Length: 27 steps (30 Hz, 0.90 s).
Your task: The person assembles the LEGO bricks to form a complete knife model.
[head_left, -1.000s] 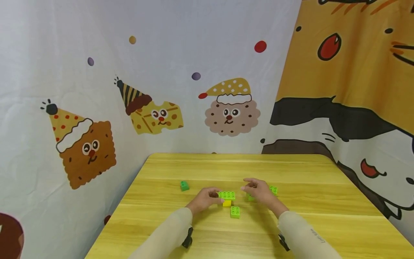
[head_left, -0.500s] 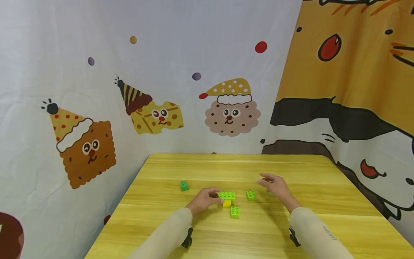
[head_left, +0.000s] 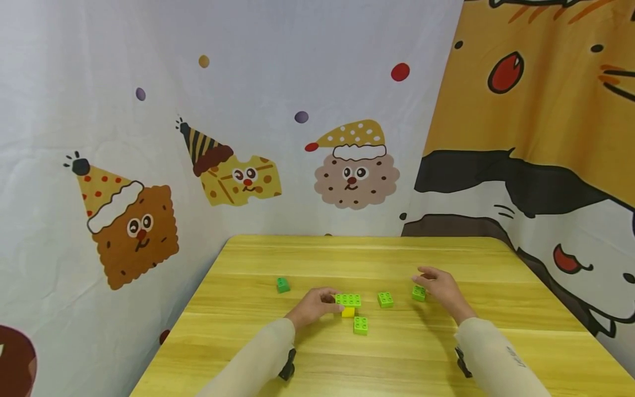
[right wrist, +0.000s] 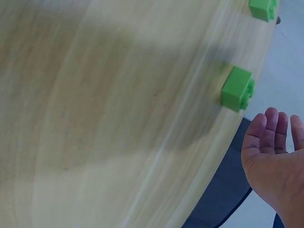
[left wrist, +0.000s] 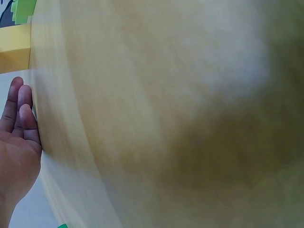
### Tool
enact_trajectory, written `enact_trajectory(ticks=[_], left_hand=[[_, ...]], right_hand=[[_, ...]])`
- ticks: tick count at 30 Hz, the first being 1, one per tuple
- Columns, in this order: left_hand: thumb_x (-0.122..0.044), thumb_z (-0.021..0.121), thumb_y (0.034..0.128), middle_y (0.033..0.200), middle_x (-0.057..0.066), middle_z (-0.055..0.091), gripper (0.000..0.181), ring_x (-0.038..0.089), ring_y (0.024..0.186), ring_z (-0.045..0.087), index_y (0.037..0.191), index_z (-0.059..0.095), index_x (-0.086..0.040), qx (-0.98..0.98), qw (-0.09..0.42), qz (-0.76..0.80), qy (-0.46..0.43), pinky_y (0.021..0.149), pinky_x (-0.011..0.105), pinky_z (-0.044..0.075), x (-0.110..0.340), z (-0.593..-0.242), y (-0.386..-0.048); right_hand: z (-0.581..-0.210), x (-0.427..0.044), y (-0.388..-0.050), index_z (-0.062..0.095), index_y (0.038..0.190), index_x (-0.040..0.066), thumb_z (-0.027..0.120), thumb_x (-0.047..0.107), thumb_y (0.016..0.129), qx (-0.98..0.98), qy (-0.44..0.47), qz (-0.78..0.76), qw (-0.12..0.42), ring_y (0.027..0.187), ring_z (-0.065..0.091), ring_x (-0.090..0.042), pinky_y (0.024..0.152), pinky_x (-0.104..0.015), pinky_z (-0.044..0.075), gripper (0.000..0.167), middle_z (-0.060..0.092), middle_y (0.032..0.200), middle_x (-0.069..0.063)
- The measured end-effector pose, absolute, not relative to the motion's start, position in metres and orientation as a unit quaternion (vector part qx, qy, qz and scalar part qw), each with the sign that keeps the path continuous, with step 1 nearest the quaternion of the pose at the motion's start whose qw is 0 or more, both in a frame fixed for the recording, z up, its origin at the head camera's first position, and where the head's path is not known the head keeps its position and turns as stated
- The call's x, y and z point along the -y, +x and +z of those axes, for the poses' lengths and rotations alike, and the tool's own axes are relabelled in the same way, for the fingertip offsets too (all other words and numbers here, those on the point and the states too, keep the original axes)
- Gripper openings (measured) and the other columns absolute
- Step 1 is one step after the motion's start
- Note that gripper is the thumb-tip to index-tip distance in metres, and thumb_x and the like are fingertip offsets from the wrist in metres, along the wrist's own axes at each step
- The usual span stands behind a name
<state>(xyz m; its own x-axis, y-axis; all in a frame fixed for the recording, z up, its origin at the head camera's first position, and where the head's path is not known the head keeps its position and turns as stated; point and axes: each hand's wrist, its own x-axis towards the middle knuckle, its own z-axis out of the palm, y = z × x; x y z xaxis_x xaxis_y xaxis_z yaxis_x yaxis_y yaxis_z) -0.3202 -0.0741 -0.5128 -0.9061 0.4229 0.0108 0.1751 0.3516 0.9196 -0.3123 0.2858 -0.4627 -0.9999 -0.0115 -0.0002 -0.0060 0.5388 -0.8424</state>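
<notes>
The right hand hovers loose-fingered near the rightmost lime four-stud brick, seemingly a pick-up needing a pinch; whether the left hand grips the lime-and-yellow stack is unclear.

The bricks look like smooth plastic, the table glossy wood, the backdrop creased matt cloth.
</notes>
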Motion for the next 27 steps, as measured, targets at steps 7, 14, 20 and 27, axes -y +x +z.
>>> enact_trajectory(ticks=[7,14,20,27], left_hand=[[-0.027,0.076,0.09,0.099,0.0,0.065,0.035,0.018,0.089,0.059,0.122,0.069,-0.016,-0.815,0.115,0.539,0.181,0.075,0.034,0.047,0.074,-0.511,-0.319],[-0.027,0.075,0.0904,0.099,0.001,0.065,0.034,0.017,0.088,0.058,0.122,0.069,-0.017,-0.813,0.114,0.542,0.181,0.074,0.034,0.047,0.075,-0.513,-0.319],[-0.026,0.075,0.0906,0.099,0.002,0.065,0.033,0.016,0.087,0.058,0.121,0.069,-0.015,-0.812,0.113,0.541,0.185,0.074,0.033,0.047,0.075,-0.513,-0.319],[-0.027,0.075,0.0906,0.099,0.001,0.064,0.033,0.017,0.089,0.057,0.122,0.069,-0.017,-0.813,0.117,0.542,0.177,0.076,0.036,0.047,0.074,-0.51,-0.318]], right_hand=[[-0.474,-0.299,-0.312,0.038,0.149,-0.003,0.06,0.042,0.099,-0.883,0.008,-0.469,0.011,0.131,0.04,-0.047,0.102,-0.058,0.038,0.071,0.04,0.145,-0.033],[-0.482,-0.307,-0.312,0.037,0.148,-0.006,0.061,0.036,0.1,-0.89,0.024,-0.454,0.026,0.131,0.037,-0.051,0.103,-0.059,0.036,0.069,0.038,0.145,-0.035],[-0.488,-0.308,-0.312,0.037,0.147,-0.009,0.061,0.035,0.1,-0.895,0.021,-0.445,0.037,0.128,0.039,-0.053,0.1,-0.06,0.038,0.069,0.039,0.142,-0.037],[-0.496,-0.307,-0.314,0.038,0.146,-0.009,0.064,0.036,0.098,-0.889,0.025,-0.455,0.042,0.126,0.041,-0.052,0.099,-0.06,0.04,0.071,0.039,0.141,-0.037]])
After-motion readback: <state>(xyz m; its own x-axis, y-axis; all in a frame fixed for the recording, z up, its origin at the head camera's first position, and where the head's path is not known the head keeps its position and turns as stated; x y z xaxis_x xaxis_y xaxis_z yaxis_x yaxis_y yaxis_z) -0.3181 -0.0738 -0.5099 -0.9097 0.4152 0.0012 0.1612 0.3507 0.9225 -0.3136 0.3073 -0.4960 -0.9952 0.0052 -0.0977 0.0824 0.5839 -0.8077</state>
